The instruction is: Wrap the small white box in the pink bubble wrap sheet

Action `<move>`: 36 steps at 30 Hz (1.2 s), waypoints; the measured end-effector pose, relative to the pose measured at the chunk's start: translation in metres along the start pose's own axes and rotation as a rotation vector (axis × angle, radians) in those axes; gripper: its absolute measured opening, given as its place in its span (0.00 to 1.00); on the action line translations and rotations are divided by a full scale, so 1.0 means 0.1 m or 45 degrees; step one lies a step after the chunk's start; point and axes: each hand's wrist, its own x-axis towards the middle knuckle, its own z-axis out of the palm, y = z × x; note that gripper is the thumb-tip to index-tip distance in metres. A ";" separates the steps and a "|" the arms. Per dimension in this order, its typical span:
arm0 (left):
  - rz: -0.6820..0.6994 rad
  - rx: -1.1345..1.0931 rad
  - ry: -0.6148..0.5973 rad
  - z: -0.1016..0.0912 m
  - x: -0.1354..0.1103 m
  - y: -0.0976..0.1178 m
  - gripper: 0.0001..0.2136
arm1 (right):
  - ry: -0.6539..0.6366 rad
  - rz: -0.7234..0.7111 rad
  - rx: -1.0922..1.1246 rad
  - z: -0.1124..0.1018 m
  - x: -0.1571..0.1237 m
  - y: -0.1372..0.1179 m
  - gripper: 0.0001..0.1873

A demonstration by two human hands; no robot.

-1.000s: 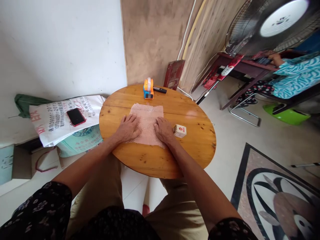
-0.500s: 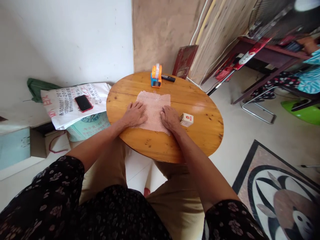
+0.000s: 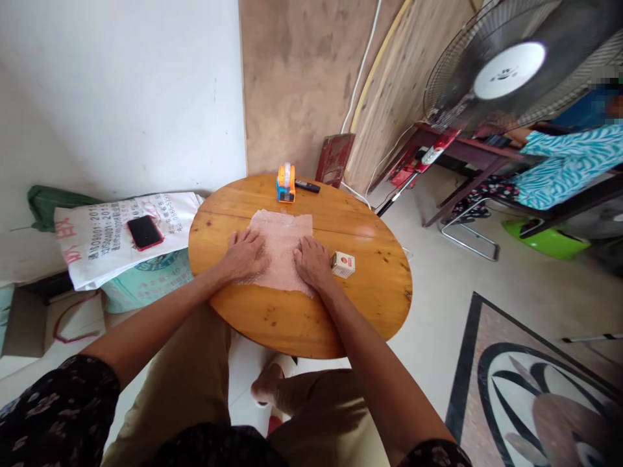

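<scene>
A pink sheet of bubble wrap [image 3: 282,241] lies flat on the round wooden table [image 3: 370,285]. My left hand [image 3: 243,255] rests palm down on the sheet's left part, fingers stretched out. My right hand [image 3: 311,261] presses flat on its right part, fingers also extended. A small white and red box [image 3: 343,264] stands just to the right of my right hand. Neither hand holds anything.
An orange and blue tape dispenser [image 3: 285,183] and a black remote [image 3: 307,187] sit at the table's far edge. Printed sacks [image 3: 107,233] with a red phone [image 3: 145,232] lie left. A standing fan [image 3: 506,65] and a seated person [image 3: 564,162] are at right.
Both hands stay flat on the pink sheet. The camera view shifted; my foot now shows under the table.
</scene>
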 end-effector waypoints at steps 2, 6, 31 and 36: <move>0.074 0.034 -0.002 -0.01 0.02 0.10 0.26 | -0.011 0.008 0.023 -0.01 -0.01 0.01 0.19; 0.282 0.029 -0.146 0.07 0.05 0.32 0.31 | -0.052 0.050 0.100 -0.05 -0.04 0.03 0.21; 0.325 -0.048 -0.085 0.17 0.02 0.45 0.36 | -0.305 0.029 -0.288 -0.27 0.44 0.04 0.20; 0.346 -0.077 -0.075 0.15 0.00 0.46 0.38 | -0.362 -0.049 -0.318 -0.47 0.38 0.06 0.15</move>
